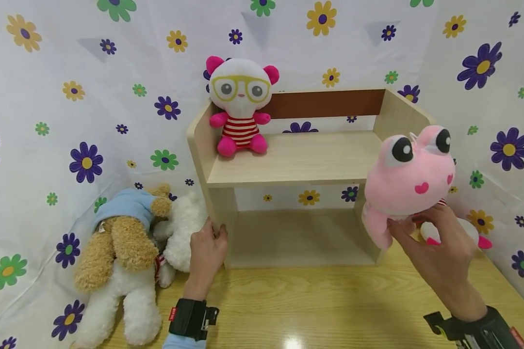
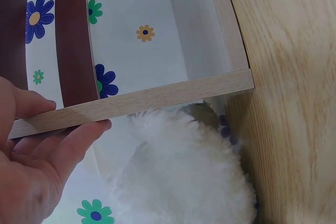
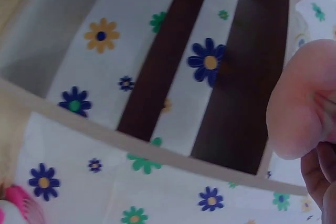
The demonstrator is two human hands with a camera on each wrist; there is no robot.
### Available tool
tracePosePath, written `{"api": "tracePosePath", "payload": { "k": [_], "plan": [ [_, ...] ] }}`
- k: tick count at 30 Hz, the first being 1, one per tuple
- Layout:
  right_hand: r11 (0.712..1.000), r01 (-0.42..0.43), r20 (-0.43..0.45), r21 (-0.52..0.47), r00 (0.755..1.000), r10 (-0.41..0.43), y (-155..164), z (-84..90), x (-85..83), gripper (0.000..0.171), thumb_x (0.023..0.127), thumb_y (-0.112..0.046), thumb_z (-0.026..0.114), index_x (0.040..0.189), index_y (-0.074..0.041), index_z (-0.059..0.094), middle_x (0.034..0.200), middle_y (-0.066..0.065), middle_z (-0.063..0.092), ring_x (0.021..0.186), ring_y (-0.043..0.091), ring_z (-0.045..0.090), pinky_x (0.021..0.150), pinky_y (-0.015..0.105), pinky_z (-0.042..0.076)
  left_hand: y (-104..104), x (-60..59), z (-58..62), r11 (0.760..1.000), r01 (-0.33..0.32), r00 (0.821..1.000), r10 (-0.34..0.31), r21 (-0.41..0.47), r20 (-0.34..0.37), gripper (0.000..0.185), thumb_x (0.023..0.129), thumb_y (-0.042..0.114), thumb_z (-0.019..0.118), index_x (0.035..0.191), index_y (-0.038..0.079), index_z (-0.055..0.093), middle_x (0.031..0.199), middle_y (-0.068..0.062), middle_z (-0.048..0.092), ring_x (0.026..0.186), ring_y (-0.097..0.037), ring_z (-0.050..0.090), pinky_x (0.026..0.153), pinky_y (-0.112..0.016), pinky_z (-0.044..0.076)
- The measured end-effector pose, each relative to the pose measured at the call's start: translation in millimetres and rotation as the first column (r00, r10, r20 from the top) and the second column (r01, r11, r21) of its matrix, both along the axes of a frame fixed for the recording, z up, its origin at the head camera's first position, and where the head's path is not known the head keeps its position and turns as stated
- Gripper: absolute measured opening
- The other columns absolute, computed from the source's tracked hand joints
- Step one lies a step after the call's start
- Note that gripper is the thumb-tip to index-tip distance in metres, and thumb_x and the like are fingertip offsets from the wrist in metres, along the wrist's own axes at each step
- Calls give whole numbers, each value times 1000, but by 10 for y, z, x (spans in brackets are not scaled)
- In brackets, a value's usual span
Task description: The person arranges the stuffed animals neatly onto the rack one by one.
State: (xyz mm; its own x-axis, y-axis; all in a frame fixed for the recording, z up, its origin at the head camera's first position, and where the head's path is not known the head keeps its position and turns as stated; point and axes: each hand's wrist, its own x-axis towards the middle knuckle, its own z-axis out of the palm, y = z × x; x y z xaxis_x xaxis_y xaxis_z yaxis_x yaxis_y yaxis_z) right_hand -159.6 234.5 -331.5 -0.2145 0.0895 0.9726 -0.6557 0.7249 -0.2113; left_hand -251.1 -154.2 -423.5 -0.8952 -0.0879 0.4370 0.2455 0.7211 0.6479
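A two-tier wooden shelf (image 1: 288,165) stands on the table. My left hand (image 1: 208,249) grips the front edge of its left side panel; in the left wrist view the thumb and fingers pinch that panel edge (image 2: 173,95) from both sides. At the shelf's right side, my right hand (image 1: 447,257) holds a pink frog plush (image 1: 401,179) low on its body, off the table. The right wrist view shows only a rounded pink part of the frog (image 3: 296,106). On the upper tier, at the left, sits a white-and-pink plush bear (image 1: 240,111) with yellow glasses and a striped body.
Left of the shelf, a brown plush (image 1: 131,242) in blue clothing lies over white fluffy plush toys (image 1: 135,310). Another white plush (image 1: 185,237) leans by the left panel. Behind my right hand lies a partly hidden white-and-pink plush (image 1: 467,230). Flowered cloth (image 1: 48,160) surrounds the table.
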Motion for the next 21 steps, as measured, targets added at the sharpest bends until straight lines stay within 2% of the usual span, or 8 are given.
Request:
{"api": "tracePosePath", "payload": {
  "k": [3,6,8,10,12,15,18,21],
  "plan": [
    [1000,-11,17,-7,1000,11,-54,136,-82,73,93,-57,69,98,16,65,81,28,64,88,-10,57,89,3,43,-7,7,10,1000,13,1000,-13,16,5,15,103,13,56,92,3,59,59,-11,53,42,-14,45,44,-27,34],
    [998,-63,40,-26,997,64,-73,233,-187,72,91,-56,72,104,15,67,87,29,68,96,-17,59,89,5,45,-16,19,13,1000,15,1000,-15,21,-3,14,103,13,57,101,0,63,65,-16,61,44,-15,50,45,-28,39],
    [994,-105,71,-31,992,107,-68,284,-253,67,91,-48,76,110,15,67,92,30,69,98,-16,61,89,7,48,-11,21,5,1000,10,1000,-10,22,-15,16,102,12,58,107,-1,65,70,-18,66,45,-15,53,47,-28,41],
    [991,-128,101,-40,986,132,-68,330,-299,55,89,-34,81,113,13,68,96,28,71,97,-14,64,87,8,50,-7,22,-2,1000,8,1000,-7,22,-27,16,101,11,59,109,-1,66,70,-19,67,45,-14,52,47,-28,41],
    [989,-140,131,-53,981,146,-71,379,-325,45,85,-18,85,113,13,69,98,27,72,96,-11,65,85,9,51,-5,19,-10,1000,11,999,-10,20,-32,15,102,11,58,108,0,65,68,-17,65,43,-13,50,46,-27,39],
    [988,-135,163,-70,976,144,-93,457,-351,40,76,1,86,111,12,70,97,24,72,92,-9,66,82,9,51,-5,14,-16,1000,10,999,-10,15,-44,12,101,11,58,103,2,65,63,-15,61,42,-12,46,45,-26,36],
    [990,-115,191,-82,973,128,-127,533,-392,40,74,7,85,111,10,71,97,23,73,89,-11,64,79,7,50,-7,15,-19,1000,6,999,-5,20,-49,11,101,11,59,102,2,65,64,-14,63,42,-11,47,45,-27,37],
    [993,-94,212,-71,971,107,-157,608,-453,39,75,5,86,111,8,73,95,23,74,86,-14,62,76,4,48,-9,21,-25,1000,6,999,-5,22,-35,12,102,12,58,99,3,64,63,-14,61,42,-13,46,45,-28,37]
  ]
}}
